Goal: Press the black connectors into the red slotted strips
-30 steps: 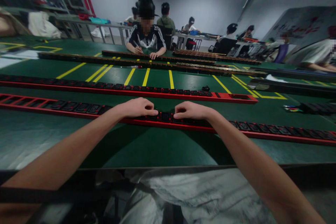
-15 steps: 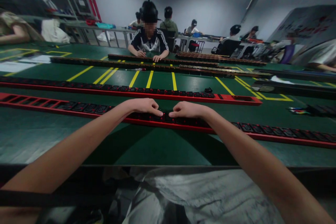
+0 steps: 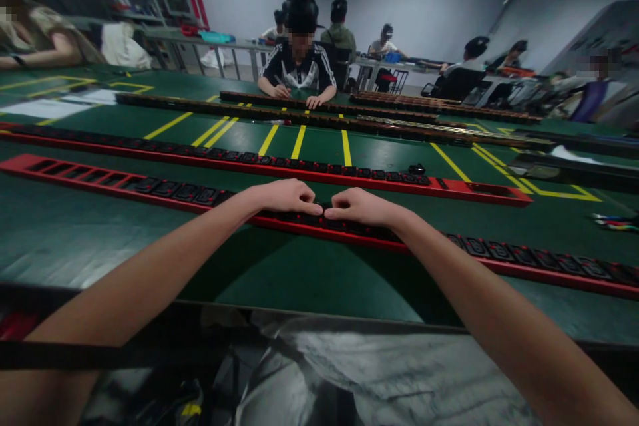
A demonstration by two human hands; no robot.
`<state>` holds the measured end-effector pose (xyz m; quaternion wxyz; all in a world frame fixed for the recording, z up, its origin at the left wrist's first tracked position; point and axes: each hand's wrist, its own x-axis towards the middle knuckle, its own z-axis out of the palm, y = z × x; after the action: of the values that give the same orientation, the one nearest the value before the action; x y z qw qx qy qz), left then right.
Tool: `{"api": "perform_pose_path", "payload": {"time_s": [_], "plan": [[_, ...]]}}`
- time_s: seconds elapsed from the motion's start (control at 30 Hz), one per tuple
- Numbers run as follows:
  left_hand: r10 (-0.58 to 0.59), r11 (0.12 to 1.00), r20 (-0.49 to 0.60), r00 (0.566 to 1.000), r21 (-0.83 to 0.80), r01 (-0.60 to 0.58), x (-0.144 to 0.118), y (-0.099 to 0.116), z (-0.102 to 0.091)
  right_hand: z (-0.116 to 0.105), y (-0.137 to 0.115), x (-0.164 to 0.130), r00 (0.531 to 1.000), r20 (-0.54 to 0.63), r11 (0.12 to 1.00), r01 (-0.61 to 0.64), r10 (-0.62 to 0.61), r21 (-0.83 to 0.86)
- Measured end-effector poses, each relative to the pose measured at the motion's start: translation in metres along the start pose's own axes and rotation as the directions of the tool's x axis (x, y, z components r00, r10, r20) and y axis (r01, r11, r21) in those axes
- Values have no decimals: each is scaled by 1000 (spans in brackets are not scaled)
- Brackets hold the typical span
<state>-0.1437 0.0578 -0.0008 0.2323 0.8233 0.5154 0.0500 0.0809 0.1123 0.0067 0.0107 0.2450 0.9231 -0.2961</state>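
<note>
In the head view, the left hand (image 3: 287, 198) and the right hand (image 3: 362, 207) lie knuckles up on the near red strip (image 3: 164, 190), a long rail set with black sockets that runs across the green tabletop (image 3: 309, 276) from the far left to the right edge. The two hands sit just beside each other near the middle of the strip, fingers curled down and fingertips pressing on the black sockets between them; neither hand lifts or grips anything free of the rail. Whether the thumbs pinch a socket cannot be told.

Beyond it, a second red strip (image 3: 469, 188) lies parallel on the tabletop, with one small black part (image 3: 417, 169) standing on it. Yellow lines (image 3: 298, 141) mark the green surface farther back. Across the tabletop a person in a black jacket (image 3: 298, 70) rests both hands on a dark strip (image 3: 319, 121). Some coloured pens (image 3: 615, 222) lie at the right edge.
</note>
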Motion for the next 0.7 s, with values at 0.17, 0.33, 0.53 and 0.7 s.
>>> {"api": "perform_pose_path", "payload": {"time_s": [0.17,0.33,0.53,0.7], "plan": [[37,999,16,999,-18,-37,-1,2,-2,1,-3,-1,999,-27,997,35,-37,-64],[23,1000,15,1000,-4,-23,-1,2,-2,4,-2,-1,997,-45,992,50,-56,-118],[29,999,26,999,-25,-28,0,-1,-1,4,-3,-2,998,-51,994,23,-29,-111],[30,999,18,999,-25,-29,1,-3,0,5,-2,-1,998,-55,991,26,-34,-128]]}}
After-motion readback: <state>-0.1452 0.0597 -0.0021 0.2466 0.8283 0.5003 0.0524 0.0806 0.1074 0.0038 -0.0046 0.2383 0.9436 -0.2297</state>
